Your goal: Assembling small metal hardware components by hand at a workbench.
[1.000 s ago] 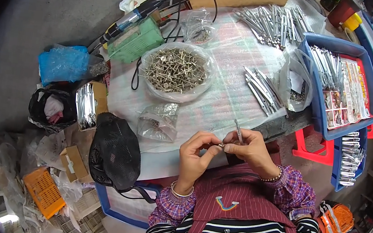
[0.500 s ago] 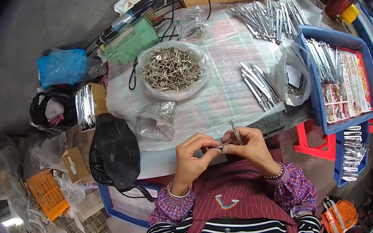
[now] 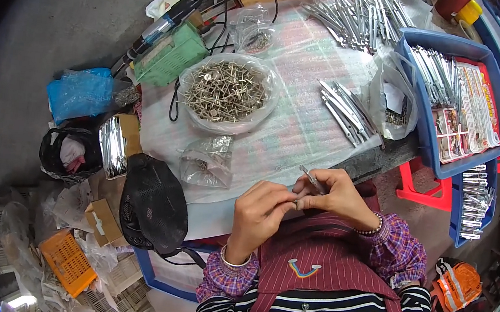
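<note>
Holding both steady should help: left hand (image 3: 259, 210) pinches a small metal piece (image 3: 295, 203), right hand (image 3: 343, 200) clasps a slim metal bar (image 3: 309, 177).

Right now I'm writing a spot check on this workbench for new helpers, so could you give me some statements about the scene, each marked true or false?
1. The right hand holds a slim metal piece. True.
2. The left hand is spread flat on the table. False: its fingers are bent and pinch a small part close to the right hand's fingertips.
3. The round, whitish container is filled with headed metal pins. True.
4. The green basket stands to the right of that container. False: it is to the container's upper left in the picture.
5. The black mesh bag lies left of the left hand. True.
</note>
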{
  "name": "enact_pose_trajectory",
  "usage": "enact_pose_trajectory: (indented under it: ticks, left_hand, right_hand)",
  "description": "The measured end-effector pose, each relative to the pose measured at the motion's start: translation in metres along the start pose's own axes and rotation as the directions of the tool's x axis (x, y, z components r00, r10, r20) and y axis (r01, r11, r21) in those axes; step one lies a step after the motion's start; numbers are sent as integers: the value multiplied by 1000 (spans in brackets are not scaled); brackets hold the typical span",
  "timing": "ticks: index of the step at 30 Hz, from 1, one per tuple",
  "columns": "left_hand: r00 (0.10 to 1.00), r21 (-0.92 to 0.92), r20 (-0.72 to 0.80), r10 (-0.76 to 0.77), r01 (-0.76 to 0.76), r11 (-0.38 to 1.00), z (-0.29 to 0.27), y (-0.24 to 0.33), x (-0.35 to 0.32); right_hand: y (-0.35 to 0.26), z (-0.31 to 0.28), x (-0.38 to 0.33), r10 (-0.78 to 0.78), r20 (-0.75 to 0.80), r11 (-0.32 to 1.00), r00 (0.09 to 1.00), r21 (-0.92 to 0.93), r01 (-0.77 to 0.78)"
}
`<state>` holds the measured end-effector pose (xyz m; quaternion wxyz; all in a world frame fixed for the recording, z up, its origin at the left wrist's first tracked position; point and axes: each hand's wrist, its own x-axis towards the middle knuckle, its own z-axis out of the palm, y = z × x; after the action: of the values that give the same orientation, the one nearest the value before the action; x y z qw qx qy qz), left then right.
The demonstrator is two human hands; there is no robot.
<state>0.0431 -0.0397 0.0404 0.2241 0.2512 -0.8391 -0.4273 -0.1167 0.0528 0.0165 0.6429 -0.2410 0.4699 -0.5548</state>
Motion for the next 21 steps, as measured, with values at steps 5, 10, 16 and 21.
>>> enact_pose_trajectory:
  ticks: [5,10,16,21]
  left_hand:
    - [992,-234,40,-117,123,965,5,-5,-1]
    - [975,-358,107,-194,220,907,9,-15,-5]
    - [961,-425,69,-268,272,864,11,-21,-12]
    - [942,-387,20,-336,317,866,11,-19,-8]
  right_hand:
    - [11,-8,3,89,47,994,995,58,-92]
    - [22,-8,1,65,35,995,997,69,-67]
    - [14,2,-5,127,-19,984,992,130,-123]
    - [32,-6,-14,84,-5,937,996,340,-78]
